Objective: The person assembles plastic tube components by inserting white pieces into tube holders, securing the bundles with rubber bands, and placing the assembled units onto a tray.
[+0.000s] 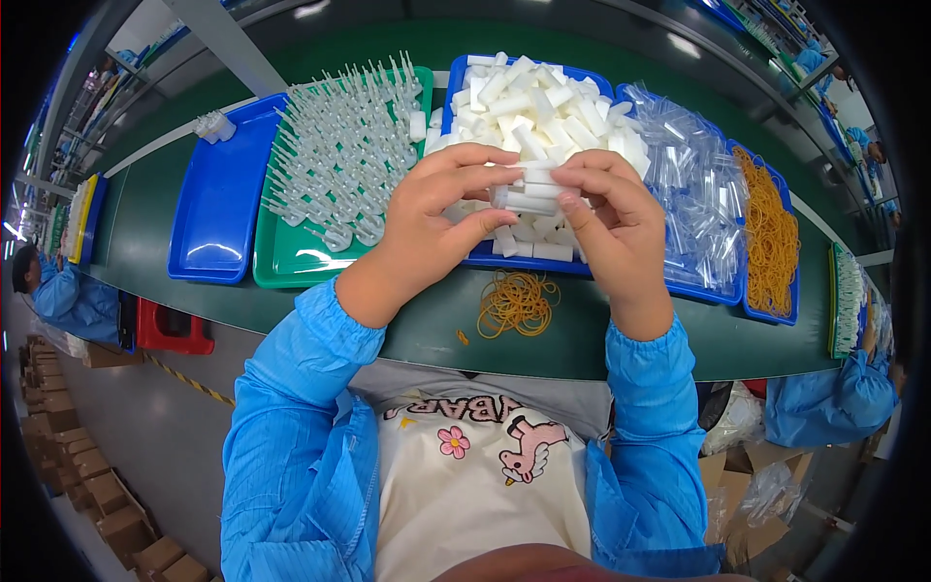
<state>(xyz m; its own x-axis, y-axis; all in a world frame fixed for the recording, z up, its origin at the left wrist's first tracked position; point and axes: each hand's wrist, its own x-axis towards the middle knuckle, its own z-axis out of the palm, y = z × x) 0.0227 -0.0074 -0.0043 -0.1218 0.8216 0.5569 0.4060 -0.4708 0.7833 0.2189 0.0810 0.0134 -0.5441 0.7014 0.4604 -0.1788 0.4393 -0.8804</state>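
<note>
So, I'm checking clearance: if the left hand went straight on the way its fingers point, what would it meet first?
Likely the right hand, which faces the left hand across the white pieces held between them, though depth is unclear in this view.

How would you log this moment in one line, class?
left hand: holds white pieces | right hand: holds same pieces | yellow bands: loose pile on green table

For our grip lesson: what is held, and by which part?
White cylindrical pieces, by their ends: the left hand at left, the right hand at right.
</note>
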